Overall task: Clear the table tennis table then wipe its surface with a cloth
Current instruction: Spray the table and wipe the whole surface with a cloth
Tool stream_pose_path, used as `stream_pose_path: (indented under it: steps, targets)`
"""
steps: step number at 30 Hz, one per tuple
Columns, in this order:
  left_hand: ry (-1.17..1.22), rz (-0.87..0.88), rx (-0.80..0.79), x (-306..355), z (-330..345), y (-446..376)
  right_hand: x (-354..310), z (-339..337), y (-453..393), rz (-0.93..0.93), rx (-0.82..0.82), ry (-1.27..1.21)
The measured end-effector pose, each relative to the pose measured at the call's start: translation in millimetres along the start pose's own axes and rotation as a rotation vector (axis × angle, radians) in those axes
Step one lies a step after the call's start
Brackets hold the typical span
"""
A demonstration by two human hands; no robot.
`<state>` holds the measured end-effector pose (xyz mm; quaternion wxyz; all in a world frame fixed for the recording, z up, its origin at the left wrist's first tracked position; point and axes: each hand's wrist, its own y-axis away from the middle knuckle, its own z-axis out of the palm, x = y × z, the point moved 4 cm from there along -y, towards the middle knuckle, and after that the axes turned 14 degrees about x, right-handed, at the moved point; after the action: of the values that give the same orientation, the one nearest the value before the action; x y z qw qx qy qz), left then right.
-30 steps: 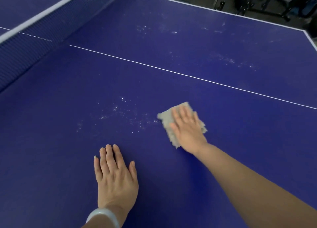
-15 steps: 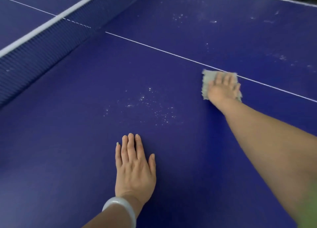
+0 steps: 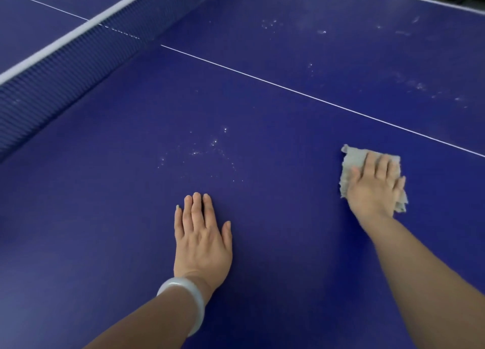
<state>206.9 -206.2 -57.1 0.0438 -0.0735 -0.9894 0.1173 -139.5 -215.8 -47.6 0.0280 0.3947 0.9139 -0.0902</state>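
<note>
From the head camera, the person's right hand (image 3: 374, 186) lies flat on a frayed grey cloth (image 3: 353, 162), fingers nearly straight and slightly spread, pressing it onto the blue table tennis table (image 3: 78, 217) just on the near side of the white centre line (image 3: 262, 79). The left hand (image 3: 202, 236), with a pale bangle (image 3: 183, 300) on its wrist, rests palm down on the bare surface with its fingers straight and close together, holding nothing. Whitish specks (image 3: 210, 149) dot the surface beyond the left hand, more smudges (image 3: 417, 86) lie past the line, and the net (image 3: 65, 57) runs along the upper left.
</note>
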Motion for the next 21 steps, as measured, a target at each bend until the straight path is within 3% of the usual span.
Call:
stream_pose_path:
  steps: [3,7,9,11,14,16,18,21]
  targets:
    - [0.001,0.006,-0.001,0,0,-1,-49,3,43,-0.059,0.052,0.017]
    - [0.024,0.014,-0.007,0,0,0,-136,6,126,-0.698,0.003,-0.089]
    - [0.044,0.019,-0.014,-1,1,-1,-126,3,136,-0.844,-0.01,-0.095]
    - [0.066,0.015,-0.026,-2,1,-1,-86,2,126,-0.7,0.024,-0.044]
    - [0.097,0.025,-0.081,-2,0,0,0,-9,123,-0.106,0.104,0.055]
    - [0.106,0.028,-0.096,-2,-1,0,21,-16,152,0.183,0.072,0.072]
    - [0.145,0.024,-0.108,-4,-2,-1,-7,-20,190,0.233,0.09,0.068]
    - [0.217,0.011,-0.14,-11,-7,-2,-89,-11,226,0.09,0.121,0.028]
